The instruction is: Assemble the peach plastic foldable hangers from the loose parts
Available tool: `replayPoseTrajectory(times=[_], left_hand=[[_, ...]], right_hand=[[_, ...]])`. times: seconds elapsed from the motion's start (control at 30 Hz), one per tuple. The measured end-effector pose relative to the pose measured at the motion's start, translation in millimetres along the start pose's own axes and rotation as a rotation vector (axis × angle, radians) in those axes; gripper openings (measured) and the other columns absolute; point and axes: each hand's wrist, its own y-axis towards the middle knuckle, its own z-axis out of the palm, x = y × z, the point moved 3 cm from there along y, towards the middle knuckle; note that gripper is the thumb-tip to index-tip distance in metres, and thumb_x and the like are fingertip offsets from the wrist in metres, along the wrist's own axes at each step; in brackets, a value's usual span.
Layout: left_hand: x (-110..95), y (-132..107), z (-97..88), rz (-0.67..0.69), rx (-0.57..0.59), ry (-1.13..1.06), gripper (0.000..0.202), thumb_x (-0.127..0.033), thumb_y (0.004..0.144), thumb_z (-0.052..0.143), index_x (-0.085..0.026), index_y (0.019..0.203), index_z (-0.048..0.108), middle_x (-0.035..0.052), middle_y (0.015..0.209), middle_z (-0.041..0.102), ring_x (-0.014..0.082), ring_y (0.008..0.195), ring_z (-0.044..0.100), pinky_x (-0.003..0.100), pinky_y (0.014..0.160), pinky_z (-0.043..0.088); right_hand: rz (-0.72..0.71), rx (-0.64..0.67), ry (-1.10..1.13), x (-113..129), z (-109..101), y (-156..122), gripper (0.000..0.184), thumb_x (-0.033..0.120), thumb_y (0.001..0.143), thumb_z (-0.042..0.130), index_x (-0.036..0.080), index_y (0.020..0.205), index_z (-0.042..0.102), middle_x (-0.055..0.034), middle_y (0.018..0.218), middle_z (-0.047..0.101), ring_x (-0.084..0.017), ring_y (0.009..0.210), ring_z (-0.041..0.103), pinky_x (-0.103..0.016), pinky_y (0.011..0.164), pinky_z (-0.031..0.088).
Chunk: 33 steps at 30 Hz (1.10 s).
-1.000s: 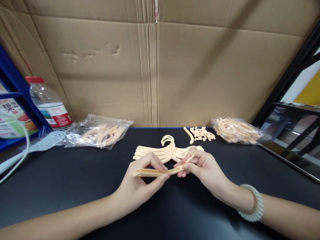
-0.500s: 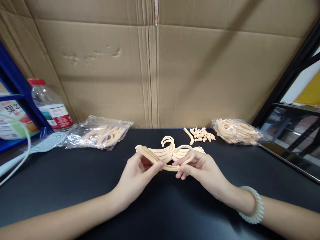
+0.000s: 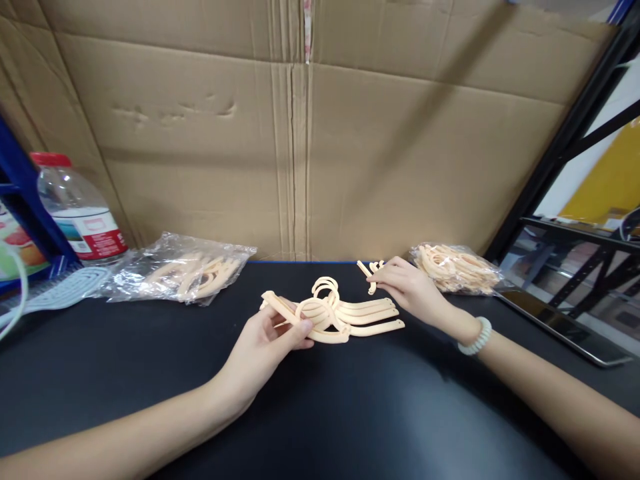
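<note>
Right hand (image 3: 407, 290) gone from hanger (image 3: 327, 335) since half second ago, now far right at loose hooks (image 3: 369, 272); fingers curled over them, grip unclear. Left hand (image 3: 265, 340) alone holds hanger: fingers pinched shut on its left arm, other end resting against hanger stack (image 3: 373, 312) mid-bench, seemingly for support. Left bag (image 3: 185, 273) and right bag (image 3: 455, 267) parked far, within reach. Black bench (image 3: 350, 413); cardboard wall (image 3: 350, 147) behind; water bottle (image 3: 80, 213), blue shelf (image 3: 20, 187) left; black rack (image 3: 565, 133) right.
</note>
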Motion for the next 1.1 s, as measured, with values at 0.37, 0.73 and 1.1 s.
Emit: replayPoseTrajectory(times=[0.37, 0.73, 1.1], left_hand=[[-4.3, -1.8, 3.8, 0.044, 0.06, 0.04, 0.025, -0.038, 0.085, 0.065, -0.014, 0.089, 0.06, 0.0019, 0.078, 0.063, 0.0113, 0.067, 0.059, 0.019, 0.055, 0.049], [-3.4, -4.6, 1.2, 0.005, 0.005, -0.004, 0.031, -0.05, 0.091, 0.05, -0.021, 0.101, 0.048, 0.0007, 0.093, 0.063, 0.0199, 0.082, 0.07, 0.025, 0.06, 0.055], [-2.1, -4.9, 6.9, 0.023, 0.078, 0.106, 0.037, -0.046, 0.086, 0.059, -0.024, 0.111, 0.044, -0.0014, 0.089, 0.06, 0.0169, 0.067, 0.07, 0.029, 0.062, 0.057]], right_hand=[[-0.032, 0.126, -0.139, -23.5, 14.6, 8.3, 0.019, 0.011, 0.089, 0.05, 0.019, 0.088, 0.067, -0.0116, 0.109, 0.057, -0.024, 0.1, 0.053, -0.042, 0.088, 0.046], [0.452, -0.273, 0.872, 45.4, 2.5, -7.3, 0.022, 0.041, 0.092, 0.053, 0.023, 0.105, 0.051, 0.0069, 0.058, 0.05, -0.01, 0.048, 0.051, -0.024, 0.05, 0.041], [0.681, -0.103, 1.452, 84.3, 38.8, -23.0, 0.022, 0.039, 0.084, 0.067, 0.019, 0.093, 0.065, -0.0039, 0.086, 0.066, -0.013, 0.076, 0.062, -0.025, 0.065, 0.05]])
